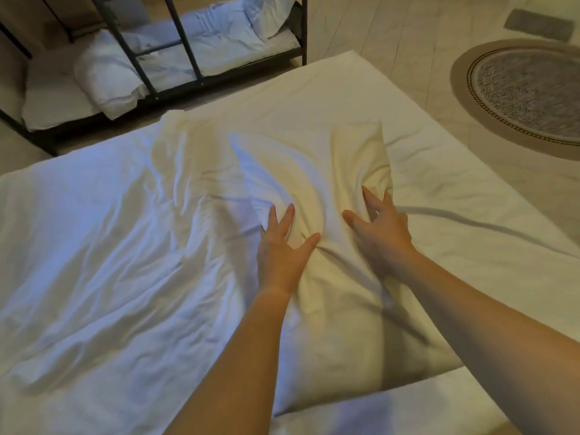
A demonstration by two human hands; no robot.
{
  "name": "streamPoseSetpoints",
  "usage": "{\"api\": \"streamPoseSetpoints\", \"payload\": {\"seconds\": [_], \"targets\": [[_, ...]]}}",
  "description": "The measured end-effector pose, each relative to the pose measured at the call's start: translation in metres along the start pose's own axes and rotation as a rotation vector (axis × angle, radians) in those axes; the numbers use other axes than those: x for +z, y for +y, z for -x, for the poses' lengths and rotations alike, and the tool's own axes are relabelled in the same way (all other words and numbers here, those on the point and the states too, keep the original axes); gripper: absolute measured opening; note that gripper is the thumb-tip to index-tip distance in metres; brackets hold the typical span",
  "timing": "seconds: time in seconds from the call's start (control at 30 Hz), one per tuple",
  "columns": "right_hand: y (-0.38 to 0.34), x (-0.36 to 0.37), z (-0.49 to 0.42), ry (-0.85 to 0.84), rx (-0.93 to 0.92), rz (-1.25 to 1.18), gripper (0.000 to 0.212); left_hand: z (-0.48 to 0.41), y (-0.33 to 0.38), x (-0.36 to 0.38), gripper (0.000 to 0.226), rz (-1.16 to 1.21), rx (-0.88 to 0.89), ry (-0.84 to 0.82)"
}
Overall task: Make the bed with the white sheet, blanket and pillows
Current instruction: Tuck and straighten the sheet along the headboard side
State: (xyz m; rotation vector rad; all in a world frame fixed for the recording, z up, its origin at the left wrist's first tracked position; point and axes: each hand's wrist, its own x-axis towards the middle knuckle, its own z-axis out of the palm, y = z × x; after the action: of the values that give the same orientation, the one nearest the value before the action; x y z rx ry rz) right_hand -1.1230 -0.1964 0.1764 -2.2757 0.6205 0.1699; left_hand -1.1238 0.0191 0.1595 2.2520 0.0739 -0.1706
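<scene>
A cream-white pillow (332,312) lies on the white sheet (470,233) at the right side of the bed. My left hand (281,255) presses flat on the pillow's middle with fingers spread and straight. My right hand (381,229) presses the pillow a little to the right, fingers spread and slightly bent into the fabric. A second pillow (194,142) lies behind them, partly under folds. The rumpled white blanket (103,259) covers the left part of the bed.
A black metal bunk frame (175,48) with white bedding stands beyond the bed at the upper left. A round patterned rug (527,92) lies on the light floor at the upper right. The bed's far edge runs diagonally toward that floor.
</scene>
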Motion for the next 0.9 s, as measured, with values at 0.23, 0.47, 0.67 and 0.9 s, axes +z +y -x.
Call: {"api": "streamPoseSetpoints", "payload": {"seconds": [0.23,0.47,0.67,0.9], "targets": [[0.061,0.014,-0.041,-0.241,0.098,0.242,0.076,-0.012,-0.026,0.031,0.068,-0.194,-0.201,-0.252],[0.066,0.026,-0.01,-0.139,0.127,0.053,0.046,0.023,-0.034,0.009,0.046,-0.173,-0.304,-0.165],[0.045,0.022,0.014,-0.209,0.065,0.052,0.051,0.048,-0.034,-0.024,0.057,-0.115,-0.324,-0.121],[0.01,0.032,0.05,-0.269,-0.043,0.08,0.056,0.091,-0.051,-0.077,0.06,-0.081,-0.376,-0.006]]}}
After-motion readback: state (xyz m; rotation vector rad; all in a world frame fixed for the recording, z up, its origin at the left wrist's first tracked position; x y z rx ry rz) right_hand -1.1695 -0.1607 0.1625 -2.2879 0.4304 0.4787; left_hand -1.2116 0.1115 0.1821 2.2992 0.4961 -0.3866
